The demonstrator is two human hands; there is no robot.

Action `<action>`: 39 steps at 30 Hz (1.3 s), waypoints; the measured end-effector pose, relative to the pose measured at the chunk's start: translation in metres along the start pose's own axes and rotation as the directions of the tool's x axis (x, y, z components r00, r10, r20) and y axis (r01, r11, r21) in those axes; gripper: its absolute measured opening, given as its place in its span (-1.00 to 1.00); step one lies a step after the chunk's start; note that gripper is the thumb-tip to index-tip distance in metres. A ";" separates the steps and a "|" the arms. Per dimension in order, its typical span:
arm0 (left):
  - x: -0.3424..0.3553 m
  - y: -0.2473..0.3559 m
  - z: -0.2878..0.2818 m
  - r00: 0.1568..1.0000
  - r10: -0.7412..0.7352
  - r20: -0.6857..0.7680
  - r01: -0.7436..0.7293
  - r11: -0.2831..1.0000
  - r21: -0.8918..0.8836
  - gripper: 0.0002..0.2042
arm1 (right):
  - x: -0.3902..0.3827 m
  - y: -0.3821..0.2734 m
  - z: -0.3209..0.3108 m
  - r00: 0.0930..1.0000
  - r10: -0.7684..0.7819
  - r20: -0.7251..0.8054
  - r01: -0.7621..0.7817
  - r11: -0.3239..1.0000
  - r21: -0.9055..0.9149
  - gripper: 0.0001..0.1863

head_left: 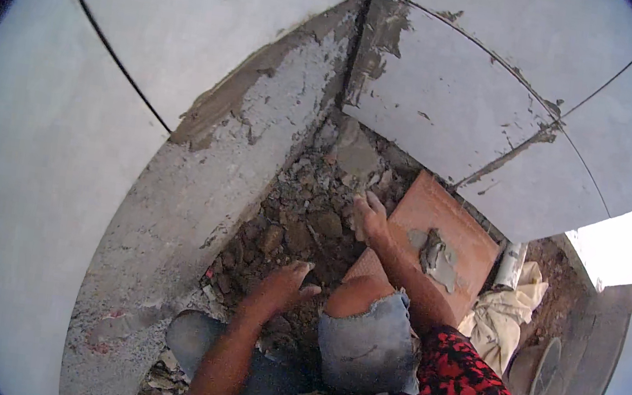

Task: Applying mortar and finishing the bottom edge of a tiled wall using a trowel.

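Corner of a tiled room here, and the floor was nowhere near finished. The wall tiles (455,96) on the right side were already up, with grey mortar smeared along their joints and along the corner seam (361,53). The left wall had tile higher up, but a bare cement strip (199,183) ran along its bottom, so that band looked undone.

Down on the floor it was just a bed of rubble and loose dirt (293,226), lumpy and uneven, with no floor tile set in that corner at all. The right hand (369,216) was reaching into the far end of the rubble, fingers pressed down into the debris; I couldn't tell if it was gripping a chunk or just pushing stuff around. The left hand (285,285) rested nearer the knee on the dirt, fingers loosely spread, holding nothing.

One terracotta tile (437,240) lay flat just right of the right forearm, with a blob of grey mortar (438,260) on top. A crumpled cream cloth (503,311) sat further right.

My guess: walls mostly done, floor base only being prepped, the tiling there yet to come.
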State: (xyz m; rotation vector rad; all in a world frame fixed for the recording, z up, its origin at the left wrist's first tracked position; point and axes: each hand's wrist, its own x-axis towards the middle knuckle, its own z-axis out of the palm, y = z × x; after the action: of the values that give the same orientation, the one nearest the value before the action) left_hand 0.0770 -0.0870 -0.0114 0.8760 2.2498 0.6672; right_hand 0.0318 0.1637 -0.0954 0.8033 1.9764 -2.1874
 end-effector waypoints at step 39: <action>0.018 0.014 -0.015 0.995 0.017 0.101 -0.004 0.991 -0.131 -0.42 | -0.232 0.075 -0.237 0.791 -0.132 -0.597 -0.139 0.912 -0.386 -0.48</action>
State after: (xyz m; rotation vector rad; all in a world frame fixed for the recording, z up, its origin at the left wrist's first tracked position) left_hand 0.0619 -0.0681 0.0007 0.8390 2.0873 0.7480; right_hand 0.3368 0.3112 -0.0691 1.5786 2.5746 -1.4897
